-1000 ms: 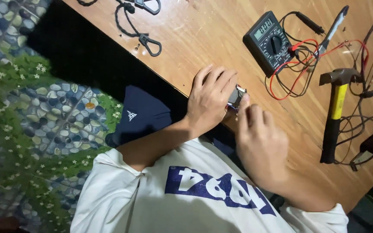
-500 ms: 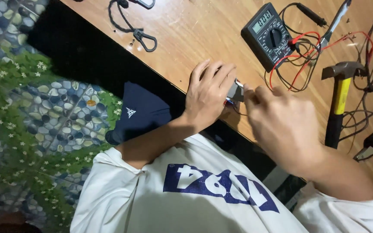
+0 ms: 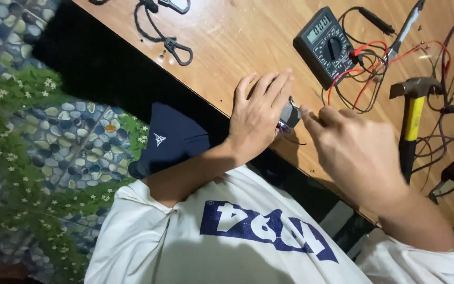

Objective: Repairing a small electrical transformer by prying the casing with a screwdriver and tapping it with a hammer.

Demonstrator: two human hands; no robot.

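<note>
My left hand rests on the wooden table's near edge, fingers curled over a small grey metal part with thin coloured wires trailing below it. My right hand is close to the camera and blurred. Its pinched fingertips meet the right edge of that part. Most of the part is hidden behind the left fingers.
A black multimeter with red and black leads lies behind the hands. To the right lies a hammer with a yellow and black handle, among tangled cables. A black cord with a carabiner clip lies at the left. The wooden table edge runs diagonally.
My right hand has drawn back slightly to the right and spread larger in view, its fingertips still at the part. My left hand holds the same place.
</note>
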